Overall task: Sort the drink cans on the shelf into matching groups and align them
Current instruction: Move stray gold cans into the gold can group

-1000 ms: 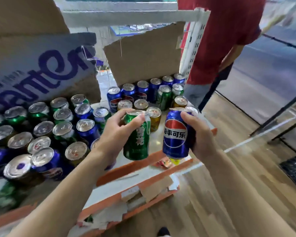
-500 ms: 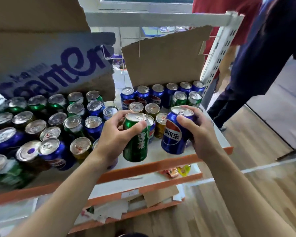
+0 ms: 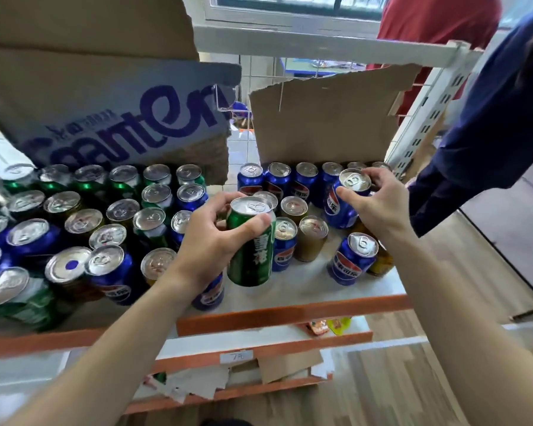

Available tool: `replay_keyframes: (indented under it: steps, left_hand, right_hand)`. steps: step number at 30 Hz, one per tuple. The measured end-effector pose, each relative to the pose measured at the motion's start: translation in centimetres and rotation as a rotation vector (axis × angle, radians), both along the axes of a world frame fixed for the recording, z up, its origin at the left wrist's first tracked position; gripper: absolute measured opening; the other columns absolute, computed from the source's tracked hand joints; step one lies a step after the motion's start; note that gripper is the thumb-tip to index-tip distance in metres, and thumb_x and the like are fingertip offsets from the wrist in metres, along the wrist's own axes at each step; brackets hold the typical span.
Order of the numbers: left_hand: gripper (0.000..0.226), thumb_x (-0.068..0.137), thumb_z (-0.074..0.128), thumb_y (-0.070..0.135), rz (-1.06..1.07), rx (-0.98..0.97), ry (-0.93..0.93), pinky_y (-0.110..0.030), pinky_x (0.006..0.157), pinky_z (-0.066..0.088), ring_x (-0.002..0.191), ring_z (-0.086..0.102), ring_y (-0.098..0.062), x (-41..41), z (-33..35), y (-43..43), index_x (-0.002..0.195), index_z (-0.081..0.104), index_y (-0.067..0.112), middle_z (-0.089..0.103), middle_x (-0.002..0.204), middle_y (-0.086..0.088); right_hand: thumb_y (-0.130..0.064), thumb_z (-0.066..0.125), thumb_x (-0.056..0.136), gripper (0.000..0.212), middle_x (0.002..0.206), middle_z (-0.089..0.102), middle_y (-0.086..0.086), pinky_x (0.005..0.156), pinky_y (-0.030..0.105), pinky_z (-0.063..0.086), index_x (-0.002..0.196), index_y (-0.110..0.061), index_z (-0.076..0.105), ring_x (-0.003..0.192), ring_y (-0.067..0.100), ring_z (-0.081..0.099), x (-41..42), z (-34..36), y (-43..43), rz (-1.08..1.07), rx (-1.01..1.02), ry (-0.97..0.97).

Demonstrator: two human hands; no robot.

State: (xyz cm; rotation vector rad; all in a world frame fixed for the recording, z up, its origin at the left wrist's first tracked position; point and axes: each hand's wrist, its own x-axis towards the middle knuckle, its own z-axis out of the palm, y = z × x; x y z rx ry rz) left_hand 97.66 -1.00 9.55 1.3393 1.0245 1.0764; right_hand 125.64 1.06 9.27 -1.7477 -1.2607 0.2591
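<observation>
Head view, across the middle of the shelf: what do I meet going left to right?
Can with a blue dot on its lid → left hand → green can it grips → gold can → blue can → right hand gripping it → dark blue sleeve.

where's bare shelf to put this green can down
Bare shelf lies along the orange front edge, from the green can in your left hand to the front blue can. Cans crowd the whole left side, and the back row of blue cans is full.
</observation>
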Motion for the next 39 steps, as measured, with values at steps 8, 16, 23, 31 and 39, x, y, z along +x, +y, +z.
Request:
replay_keyframes:
  steps: [8, 16, 23, 31, 39]
  left_hand:
    - [0.054, 0.067, 0.081, 0.034, 0.032, 0.024, 0.032, -0.025, 0.077, 0.057, 0.097, 0.071, -0.014, 1.0, -0.6, -0.6, 0.116, 0.064, 0.018, 0.073, 0.104, -0.002]
    - [0.057, 0.064, 0.085, 0.044, 0.077, 0.063, 0.180, -0.029, 0.085, 0.058, 0.103, 0.066, -0.011, 1.3, -1.0, -1.5, 0.114, 0.062, 0.028, 0.070, 0.108, 0.006]
    - [0.045, 0.072, 0.087, 0.035, 0.224, 0.140, 0.235, -0.020, 0.079, 0.054, 0.096, 0.067, -0.004, 0.6, -0.3, -2.1, 0.110, 0.065, 0.026, 0.072, 0.101, 0.008]
    - [0.040, 0.076, 0.083, 0.031, 0.476, 0.199, 0.268, -0.026, 0.078, 0.055, 0.091, 0.069, -0.009, -3.9, 2.5, -3.9, 0.109, 0.066, 0.016, 0.073, 0.098, 0.003]
    - [0.043, 0.067, 0.084, 0.041, 0.699, 0.188, 0.419, -0.039, 0.081, 0.058, 0.091, 0.070, -0.011, -11.2, 2.6, -7.4, 0.102, 0.067, 0.022, 0.074, 0.096, 0.005]
  right_hand:
    - [-0.037, 0.087, 0.069, 0.067, 0.111, 0.068, 0.008, 0.087, 0.034, 0.053, 0.123, -0.006, 0.062, 0.101, 0.022, 0.062, 1.6, -3.4, 0.1, -0.018, -0.258, -0.076]
    - [-0.030, 0.083, 0.075, 0.062, 0.119, 0.063, 0.018, 0.076, 0.034, 0.045, 0.125, -0.003, 0.058, 0.094, 0.024, 0.053, 2.0, -3.5, 0.6, 0.037, -0.472, -0.099]
    - [-0.028, 0.077, 0.083, 0.071, 0.132, 0.058, 0.022, 0.095, 0.045, 0.046, 0.142, -0.007, 0.043, 0.121, 0.040, 0.054, 0.5, -2.3, -1.0, 0.132, -0.451, -0.236]
    - [-0.025, 0.073, 0.086, 0.064, 0.140, 0.053, 0.018, 0.106, 0.047, 0.036, 0.142, -0.009, 0.047, 0.131, 0.036, 0.044, -5.4, -1.4, -2.1, 0.424, -0.208, -0.265]
    - [-0.032, 0.070, 0.088, 0.067, 0.149, 0.046, 0.010, 0.116, 0.044, 0.027, 0.146, -0.013, 0.043, 0.140, 0.028, 0.034, -13.1, -1.0, -2.7, 0.671, -0.136, -0.322]
